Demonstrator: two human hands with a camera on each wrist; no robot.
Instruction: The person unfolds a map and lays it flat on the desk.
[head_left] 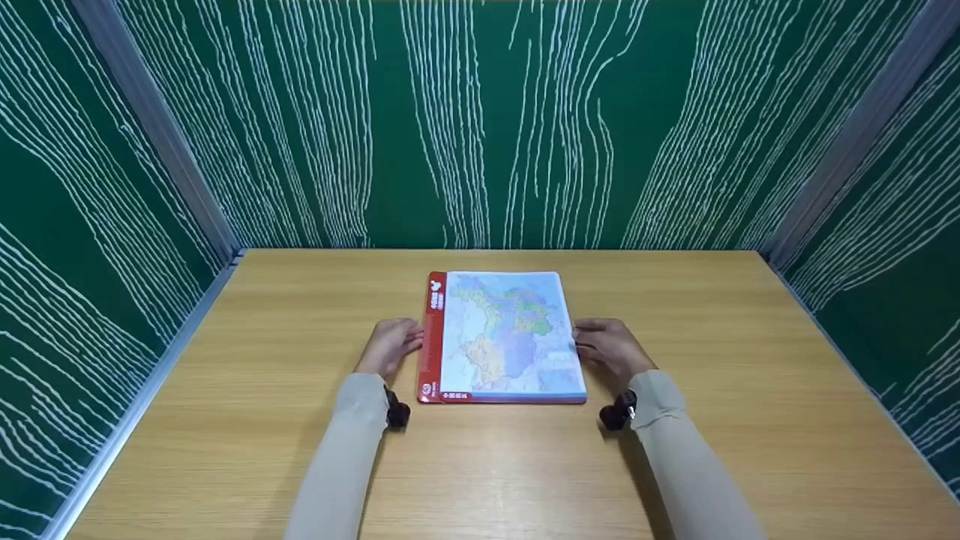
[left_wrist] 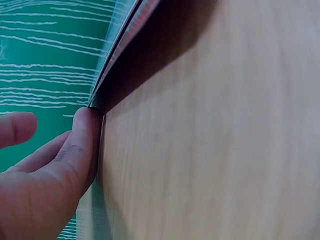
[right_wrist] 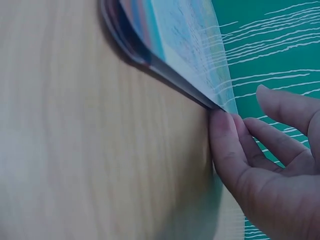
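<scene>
A flat stack of map sheets or boards (head_left: 499, 337) lies on the wooden table, its top printed with a coloured map and a red strip down the left side. My left hand (head_left: 388, 345) touches the left edge with its fingertips. In the left wrist view the thumb of that hand (left_wrist: 50, 185) stands apart from the stack. At the opposite edge, the fingertips of my right hand (head_left: 611, 345) touch the stack's side. The right wrist view shows this hand (right_wrist: 270, 175) with its thumb raised away and the layered, rounded corner of the stack (right_wrist: 185, 65) nearby.
The wooden table (head_left: 712, 337) extends around the stack on all sides. Green panels with white wavy lines (head_left: 517, 127) enclose the back and both sides, joined by grey metal posts (head_left: 161, 127). Dark wrist cameras (head_left: 397, 411) sit at the sleeve cuffs.
</scene>
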